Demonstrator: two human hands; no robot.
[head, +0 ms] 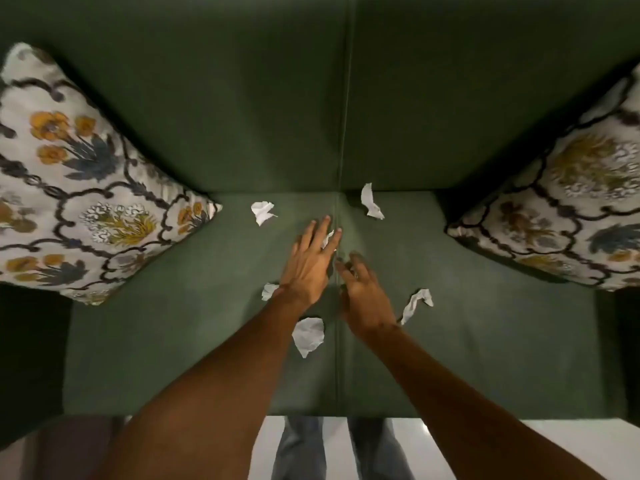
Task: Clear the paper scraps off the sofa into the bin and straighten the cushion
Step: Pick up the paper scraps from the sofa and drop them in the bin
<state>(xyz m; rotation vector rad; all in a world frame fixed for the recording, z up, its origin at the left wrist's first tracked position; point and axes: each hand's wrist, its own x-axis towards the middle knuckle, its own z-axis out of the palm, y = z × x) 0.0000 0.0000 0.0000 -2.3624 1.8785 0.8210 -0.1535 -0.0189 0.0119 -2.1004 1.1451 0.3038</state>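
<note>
Several white crumpled paper scraps lie on the green sofa seat [173, 341]. One scrap [263, 211] is far left of the seam, another [371, 201] far right. A scrap [308, 336] lies near my left wrist, a small one [268, 291] left of it, a long one [415, 303] beside my right hand. My left hand [310, 263] is spread flat, fingers over a partly hidden scrap [327, 239]. My right hand [363, 292] hovers with curled fingers at the seam, holding nothing I can see.
A floral cushion [79, 181] leans tilted in the left corner and another floral cushion [571, 202] in the right corner. The sofa back [242, 98] rises behind. White floor [433, 448] and my jeans-clad legs [301, 448] show below the seat's front edge. No bin is in view.
</note>
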